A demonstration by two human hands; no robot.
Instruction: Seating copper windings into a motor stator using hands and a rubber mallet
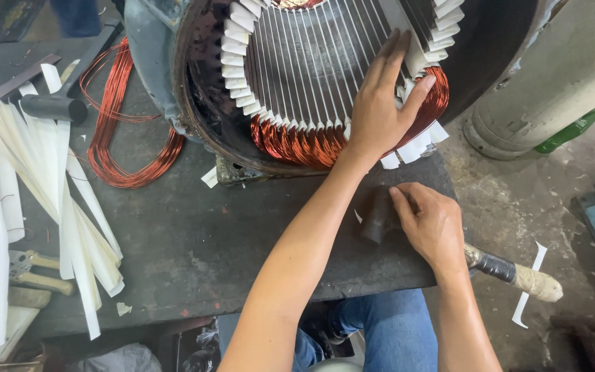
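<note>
My left hand [380, 114] lies flat on the stator [311, 69], fingers [388, 58] pressed together along the white slot papers [239, 48], thumb splayed out to the right against the copper winding [297, 145] at the rim. It grips nothing; it just presses. My right hand [432, 224] is lower, on the bench [194, 241], fingers curled around the dark head of a mallet [380, 217]. The mallet's handle [518, 274] runs out under my wrist to the right, wrapped in black tape, then pale cloth, past the bench edge.

The stator sits at the far edge of the bench, tipped on its side with the bore facing me. Left of it a loose copper coil [122, 131] lies on the bench, and beyond that a fan of long white paper strips [49, 186] with a second dark mallet [53, 107] resting among them. Pale-handled scissors [25, 269] lie at the left edge. On the floor to the right stand a grey cylinder [552, 83] and, behind it, a green bottle [573, 129]; I cannot read any label on it. My blue jeans [394, 331] show below the bench.
</note>
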